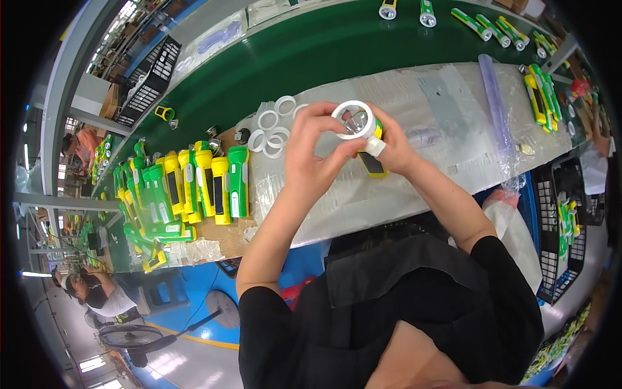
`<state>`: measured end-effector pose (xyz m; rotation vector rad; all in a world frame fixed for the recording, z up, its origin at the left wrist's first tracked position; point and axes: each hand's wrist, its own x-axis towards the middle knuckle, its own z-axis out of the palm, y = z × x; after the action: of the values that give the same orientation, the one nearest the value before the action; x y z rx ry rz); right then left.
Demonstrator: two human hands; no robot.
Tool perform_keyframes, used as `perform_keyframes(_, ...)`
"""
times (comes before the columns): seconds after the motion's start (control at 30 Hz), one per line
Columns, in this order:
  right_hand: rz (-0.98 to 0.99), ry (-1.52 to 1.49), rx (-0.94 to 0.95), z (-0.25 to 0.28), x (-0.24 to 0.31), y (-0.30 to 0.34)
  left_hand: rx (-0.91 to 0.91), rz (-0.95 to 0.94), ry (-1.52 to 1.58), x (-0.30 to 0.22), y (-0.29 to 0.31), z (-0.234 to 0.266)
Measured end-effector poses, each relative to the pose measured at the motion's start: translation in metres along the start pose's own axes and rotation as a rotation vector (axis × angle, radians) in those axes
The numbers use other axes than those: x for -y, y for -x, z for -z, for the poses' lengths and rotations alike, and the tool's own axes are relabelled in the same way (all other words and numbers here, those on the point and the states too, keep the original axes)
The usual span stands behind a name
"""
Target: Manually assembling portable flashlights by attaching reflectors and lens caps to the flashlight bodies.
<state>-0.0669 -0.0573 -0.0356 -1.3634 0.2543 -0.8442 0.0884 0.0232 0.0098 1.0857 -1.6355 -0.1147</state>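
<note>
A yellow flashlight point(374, 166) with a dark panel is in my hands over the work table, its reflector facing up. My right hand point(391, 137) is closed around its upper body, and a white wrap shows on the thumb. On the flashlight's head sits a white ring point(353, 104). My left hand point(312, 146) pinches this ring's left side between thumb and fingers. Whether the ring is fully seated cannot be made out. Several loose white rings point(267, 120) lie just left of my left hand.
Rows of green and yellow flashlights point(221, 188) lie at the left. A green conveyor belt point(285, 61) carries more flashlights along the far side. A rolled clear plastic sheet point(495, 104) and another flashlight group point(543, 97) lie right. Black crates point(551, 249) stand at lower right.
</note>
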Motion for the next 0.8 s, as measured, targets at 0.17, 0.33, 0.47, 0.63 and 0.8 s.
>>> perform_keyframes(0.17,0.042,0.070,0.028,0.007,0.002,0.003,0.093,0.027,-0.068,-0.006,0.001,0.002)
perform_keyframes(0.33,-0.070,-0.141,0.037,0.010,0.008,0.006,0.174,0.022,-0.143,-0.011,-0.002,0.007)
perform_keyframes(0.47,-0.037,-0.223,0.037,0.016,0.019,0.006,0.240,0.021,-0.166,-0.015,-0.008,0.008)
perform_keyframes(0.63,0.435,0.913,0.218,0.064,0.061,0.005,0.293,0.002,-0.157,-0.029,-0.013,-0.001)
perform_keyframes(0.8,0.257,1.097,0.362,0.061,0.117,-0.001,0.236,-0.056,-0.085,-0.029,-0.014,-0.031)
